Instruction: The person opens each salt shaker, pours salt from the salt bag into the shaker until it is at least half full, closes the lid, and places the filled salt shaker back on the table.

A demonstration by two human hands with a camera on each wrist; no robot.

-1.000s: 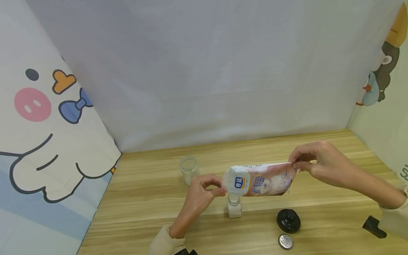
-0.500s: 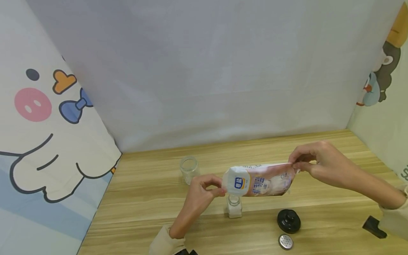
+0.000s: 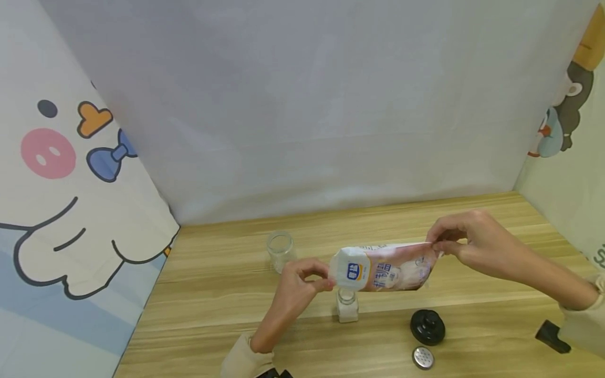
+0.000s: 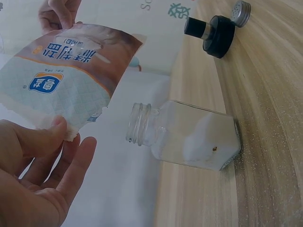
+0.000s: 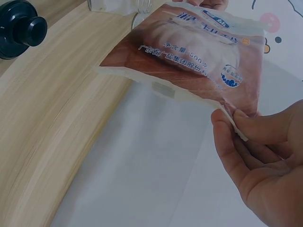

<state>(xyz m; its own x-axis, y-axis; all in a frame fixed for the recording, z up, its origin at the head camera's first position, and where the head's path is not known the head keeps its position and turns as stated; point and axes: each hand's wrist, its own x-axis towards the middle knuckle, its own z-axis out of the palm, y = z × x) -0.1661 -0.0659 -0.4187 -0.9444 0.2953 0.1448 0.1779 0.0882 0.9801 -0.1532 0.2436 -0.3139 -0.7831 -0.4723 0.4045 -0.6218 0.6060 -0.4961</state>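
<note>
A white and brown printed bag (image 3: 385, 269) hangs tilted between both hands, above the wooden table. The left hand (image 3: 299, 294) pinches the bag's white end between thumb and finger. At the brown end, the right hand (image 3: 477, 244) pinches a corner, held a little higher. Just below the bag's white end stands a small glass jar (image 3: 347, 311), uncapped, with white content; in the left wrist view the jar (image 4: 199, 137) appears largely filled, with a small dark speck. In the right wrist view the bag (image 5: 199, 56) looks partly flattened.
Behind the left hand stands a clear glass jar (image 3: 281, 252). A black lid with a knob (image 3: 427, 327) and a perforated metal cap (image 3: 423, 358) lie at the front right. White grains are scattered on the table (image 4: 270, 118) around the small jar.
The right hand and the bag's brown end have shifted very slightly left. Both hands keep their pinch on the bag, and the jars and lids stay in place.
</note>
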